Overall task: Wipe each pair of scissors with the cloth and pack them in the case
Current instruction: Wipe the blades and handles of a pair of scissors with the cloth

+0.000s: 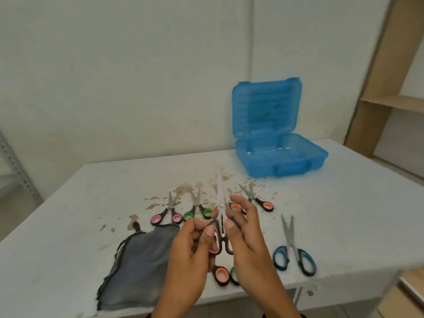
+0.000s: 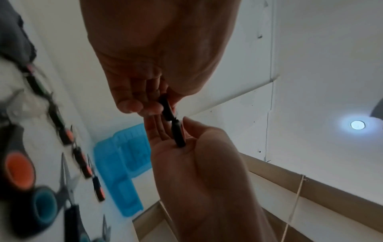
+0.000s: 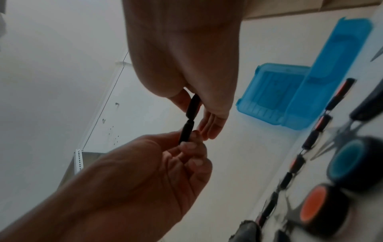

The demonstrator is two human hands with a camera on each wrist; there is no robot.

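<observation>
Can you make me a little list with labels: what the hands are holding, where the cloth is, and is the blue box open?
held: pink-handled scissors, blades shut, tips pointing up
left hand: grips one handle loop
right hand: thumb and fingers on the other loop
cloth: grey, flat on the table, untouched
case: blue, lid up, no scissors visible inside
waiting: blue-handled scissors and other pairs lie on the table

White counter (image 1: 332,203), stained brown mid-surface near the far scissor tips. On it: open blue case (image 1: 278,157) at far right, grey cloth (image 1: 140,265) at near left, a row of pink-handled scissors (image 1: 167,213), green-handled scissors (image 1: 197,208) and orange-handled scissors (image 1: 258,199). Teal-handled scissors (image 1: 292,249) lie near right; another orange-handled pair (image 1: 221,275) sits at the front edge, partly hidden.
</observation>
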